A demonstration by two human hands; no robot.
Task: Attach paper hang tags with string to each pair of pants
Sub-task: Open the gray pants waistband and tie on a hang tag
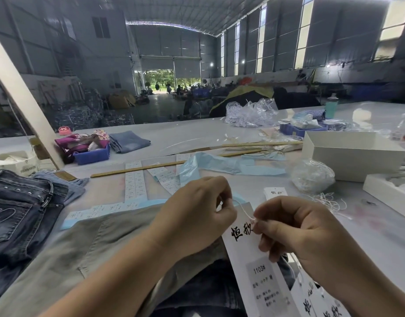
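A white paper hang tag (254, 255) with black characters and a "1103#" label lies over grey pants (89, 248) in front of me. A thin white string (243, 210) runs between my hands at the tag's top. My left hand (197, 216) pinches one end of the string. My right hand (304, 236) pinches the other end right at the tag's hole. More tags (318, 303) lie at the bottom right, and another tag (275, 193) sits behind my right hand.
Dark jeans (23, 213) are piled at the left. Strips of sticker labels (135, 181), blue plastic (231, 167), wooden rulers (137, 169), a bag of strings (312, 176) and white boxes (350, 154) cover the table. A blue bin (92, 155) and folded jeans (128, 140) sit farther back.
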